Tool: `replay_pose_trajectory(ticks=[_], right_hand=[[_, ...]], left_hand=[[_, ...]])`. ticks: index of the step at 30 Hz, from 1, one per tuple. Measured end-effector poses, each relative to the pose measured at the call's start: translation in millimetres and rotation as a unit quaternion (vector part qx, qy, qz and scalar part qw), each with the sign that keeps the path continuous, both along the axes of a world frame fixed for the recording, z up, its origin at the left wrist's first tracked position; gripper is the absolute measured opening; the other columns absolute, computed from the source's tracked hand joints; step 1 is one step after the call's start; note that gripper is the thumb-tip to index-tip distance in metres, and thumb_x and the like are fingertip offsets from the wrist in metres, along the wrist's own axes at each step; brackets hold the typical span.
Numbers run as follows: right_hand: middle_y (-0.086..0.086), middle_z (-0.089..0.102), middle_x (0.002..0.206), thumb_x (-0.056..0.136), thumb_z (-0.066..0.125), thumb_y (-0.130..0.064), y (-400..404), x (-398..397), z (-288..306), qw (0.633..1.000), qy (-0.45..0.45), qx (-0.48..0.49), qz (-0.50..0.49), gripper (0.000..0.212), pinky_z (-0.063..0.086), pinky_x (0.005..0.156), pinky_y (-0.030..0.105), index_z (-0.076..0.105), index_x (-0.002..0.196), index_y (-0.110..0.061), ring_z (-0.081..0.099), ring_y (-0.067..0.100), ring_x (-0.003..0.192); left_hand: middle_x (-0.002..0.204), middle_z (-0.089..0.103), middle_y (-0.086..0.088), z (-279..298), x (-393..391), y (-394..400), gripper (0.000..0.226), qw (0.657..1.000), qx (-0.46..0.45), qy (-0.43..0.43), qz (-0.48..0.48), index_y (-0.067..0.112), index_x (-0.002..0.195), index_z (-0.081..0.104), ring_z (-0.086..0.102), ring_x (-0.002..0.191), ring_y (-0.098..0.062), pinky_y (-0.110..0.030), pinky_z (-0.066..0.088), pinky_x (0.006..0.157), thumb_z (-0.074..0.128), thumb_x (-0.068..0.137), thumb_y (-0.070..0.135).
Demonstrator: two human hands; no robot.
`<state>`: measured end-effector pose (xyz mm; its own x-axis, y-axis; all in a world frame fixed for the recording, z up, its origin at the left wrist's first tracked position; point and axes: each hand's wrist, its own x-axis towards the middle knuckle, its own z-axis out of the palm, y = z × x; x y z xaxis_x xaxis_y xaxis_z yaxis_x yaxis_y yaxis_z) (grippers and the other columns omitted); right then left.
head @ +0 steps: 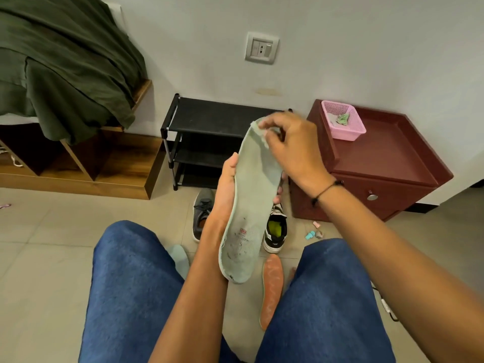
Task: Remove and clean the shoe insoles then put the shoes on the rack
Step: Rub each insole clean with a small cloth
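While you are sitting with both knees framing the floor in front of you, your left hand (227, 184) is cradling the pale green insole (251, 200) from underneath, thumb on its near-left edge and fingertips curling round the far-right edge, so that hand is grasping it about mid-length. The insole's long axis is running from its heel at roughly six o'clock, down between your knees, to its toe at about twelve o'clock, pointing up toward the black shoe rack (209, 137). Your right hand (290, 145) is working at that twelve o'clock end, its fingers pinching the frayed toe tip; whether a small cloth is tucked in that pinch I cannot tell. The dirt specks are sitting at the heel end, the six o'clock end, well away from your right fingers, so in my judgement the next wipe is calling for the right hand to travel down the long axis toward you while the left keeps bracing. An orange insole (271, 286) is lying on the floor by your right knee, and the grey shoe (201, 208) and the black-and-white shoe (275, 229) are waiting on the tiles between you and the rack, neither yet shelved.
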<state>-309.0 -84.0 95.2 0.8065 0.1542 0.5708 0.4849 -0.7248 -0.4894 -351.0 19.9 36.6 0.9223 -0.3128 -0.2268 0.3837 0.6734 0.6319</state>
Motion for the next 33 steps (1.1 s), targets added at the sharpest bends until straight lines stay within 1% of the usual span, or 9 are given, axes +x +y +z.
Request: replay_pose_trajectory(ticks=[2,4,9,15,18,21,26,31,33], right_hand=[[0.011,0.068,0.088,0.081,0.055,0.003,3.7,15.1,-2.7,0.999,-0.011,-0.044,-0.018,0.019,0.044,0.074,0.023,0.071,0.087,-0.005,0.063,0.023,0.081],[0.011,0.066,0.087,0.081,0.053,0.002,8.4,15.3,-11.8,0.998,-0.014,-0.063,-0.012,0.019,0.046,0.07,0.028,0.071,0.087,-0.005,0.062,0.023,0.079],[0.007,0.064,0.078,0.078,0.057,0.003,18.1,-21.7,-39.0,0.996,0.0,-0.042,0.082,0.016,0.042,0.067,0.018,0.07,0.083,-0.004,0.057,0.013,0.071],[0.005,0.068,0.08,0.077,0.06,0.0,-1.5,-42.2,-36.5,0.991,0.054,-0.023,0.122,0.016,0.046,0.069,0.014,0.073,0.087,-0.005,0.06,0.01,0.072],[0.01,0.066,0.08,0.077,0.056,0.0,-7.0,-16.0,-18.7,0.999,-0.012,0.011,0.037,0.019,0.046,0.069,0.023,0.072,0.086,-0.004,0.059,0.015,0.071],[0.011,0.066,0.084,0.078,0.055,0.002,-2.6,6.8,-11.5,0.999,-0.04,-0.007,-0.007,0.018,0.047,0.069,0.027,0.071,0.085,-0.005,0.061,0.022,0.075],[0.006,0.063,0.076,0.08,0.057,0.0,16.2,-16.4,-35.6,0.998,-0.028,-0.031,0.053,0.014,0.039,0.064,0.015,0.07,0.081,-0.005,0.058,0.016,0.067],[0.003,0.067,0.081,0.08,0.058,-0.002,10.0,-53.7,-52.1,0.99,0.04,-0.009,0.134,0.015,0.048,0.068,0.022,0.071,0.086,-0.005,0.061,0.013,0.073],[0.001,0.067,0.081,0.077,0.059,-0.002,0.7,-48.5,-42.9,0.987,0.065,-0.008,0.149,0.016,0.047,0.072,0.016,0.072,0.085,-0.005,0.06,0.008,0.075]], left_hand=[[0.089,0.062,-0.02,2.5,-3.7,-0.4,0.065,0.998,-0.052,0.002,-0.037,0.007,0.097,0.071,0.055,0.067,-0.028,-0.031,0.045,0.057,0.028,0.091,0.055],[0.085,0.06,-0.018,2.5,-5.9,0.8,0.063,0.999,-0.03,-0.007,-0.04,0.007,0.096,0.07,0.055,0.068,-0.027,-0.032,0.045,0.057,0.03,0.089,0.056],[0.063,0.067,-0.004,1.4,-2.9,10.2,0.049,0.998,0.029,-0.007,0.047,0.011,0.085,0.061,0.066,0.058,-0.011,-0.021,0.054,0.054,0.025,0.1,0.04],[0.07,0.069,-0.007,-2.6,0.6,6.6,0.059,1.0,0.016,0.003,0.023,0.012,0.082,0.07,0.067,0.06,-0.013,-0.021,0.055,0.054,0.024,0.1,0.044],[0.079,0.07,-0.011,1.2,0.3,1.7,0.063,1.0,0.004,0.021,-0.008,0.014,0.095,0.071,0.065,0.063,-0.023,-0.03,0.052,0.054,0.022,0.097,0.053],[0.09,0.061,-0.018,-0.1,0.4,-0.6,0.067,0.999,0.003,0.031,-0.042,0.008,0.12,0.057,0.057,0.071,-0.029,-0.034,0.049,0.057,0.027,0.092,0.062],[0.067,0.066,-0.005,1.8,1.0,4.1,0.042,0.999,0.02,0.005,0.036,0.013,0.085,0.064,0.066,0.061,-0.012,-0.023,0.055,0.056,0.032,0.1,0.035],[0.068,0.066,-0.007,-6.5,2.3,11.0,0.048,0.999,0.009,0.024,0.042,0.01,0.084,0.068,0.066,0.061,-0.013,-0.021,0.055,0.056,0.033,0.099,0.04],[0.071,0.066,-0.007,-3.8,3.0,8.7,0.049,0.999,0.012,0.023,0.036,0.01,0.08,0.071,0.066,0.062,-0.014,-0.022,0.055,0.058,0.036,0.098,0.039]])
